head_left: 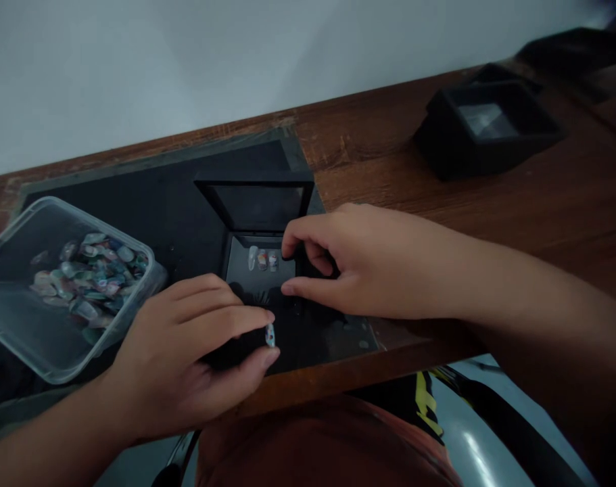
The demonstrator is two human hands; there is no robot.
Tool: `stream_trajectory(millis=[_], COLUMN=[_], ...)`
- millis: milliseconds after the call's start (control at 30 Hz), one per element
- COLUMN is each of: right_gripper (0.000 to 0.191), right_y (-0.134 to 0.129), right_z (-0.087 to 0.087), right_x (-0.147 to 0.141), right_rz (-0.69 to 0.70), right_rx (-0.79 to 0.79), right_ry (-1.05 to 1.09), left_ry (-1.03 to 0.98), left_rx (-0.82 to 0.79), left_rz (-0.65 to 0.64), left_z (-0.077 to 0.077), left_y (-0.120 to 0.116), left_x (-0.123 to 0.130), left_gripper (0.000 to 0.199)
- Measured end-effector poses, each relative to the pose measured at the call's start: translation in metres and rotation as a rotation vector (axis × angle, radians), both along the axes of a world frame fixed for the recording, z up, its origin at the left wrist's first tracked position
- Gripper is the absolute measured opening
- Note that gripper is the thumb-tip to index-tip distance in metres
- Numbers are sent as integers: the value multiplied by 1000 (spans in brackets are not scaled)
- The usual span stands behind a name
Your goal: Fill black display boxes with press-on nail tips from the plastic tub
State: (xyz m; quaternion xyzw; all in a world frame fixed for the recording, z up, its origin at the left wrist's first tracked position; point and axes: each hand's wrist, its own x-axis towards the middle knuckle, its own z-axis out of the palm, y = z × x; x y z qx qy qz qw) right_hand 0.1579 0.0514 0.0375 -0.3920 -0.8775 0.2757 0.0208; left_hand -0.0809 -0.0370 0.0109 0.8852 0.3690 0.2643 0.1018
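Observation:
My left hand [201, 345] pinches a small shiny patterned nail-shaped piece [270, 335] between thumb and forefinger, just in front of a small black box [237, 270]. The box's windowed lid [262, 206] stands raised at the back. Inside lie three similar small pieces [262, 260] in a row, one clear and two patterned. My right hand [338, 260] is at the box's right side, thumb and forefinger apart, with nothing visible between their tips. Its other fingers are curled and partly in shadow.
A clear plastic tub [155, 277] with many colourful glossy pieces stands at the left on the dark mat [180, 203]. A black bin [464, 149] stands at the back right on the wooden table [378, 149], near the pale wall.

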Motion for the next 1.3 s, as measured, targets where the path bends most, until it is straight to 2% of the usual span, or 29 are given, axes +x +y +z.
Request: stream_trajectory(millis=[267, 467, 633, 800, 1033, 1300], right_gripper=[31, 42, 29, 24, 25, 26], right_y=[-3, -10, -14, -16, -16, -13], right_z=[-4, -11, -12, -13, -16, -22], right_x=[-7, -13, -14, -15, -16, -14], right_rz=[-13, -68, -109, -122, -126, -92], right_rx=[136, 221, 248, 271, 301, 351], right_ry=[-15, -90, -40, -23, -72, -76], left_ry=[29, -11, -82, -98, -29, -7], left_rx=[48, 25, 2, -44, -185, -247], left_rz=[-59, -66, -47, 16, 226, 280], left_z=[7, 6, 4, 3, -6, -8], left_y=[-1, -3, -2, 2, 3, 3], left_x=[3, 3, 0, 0, -3, -2], left_gripper=[5, 6, 9, 9, 12, 13])
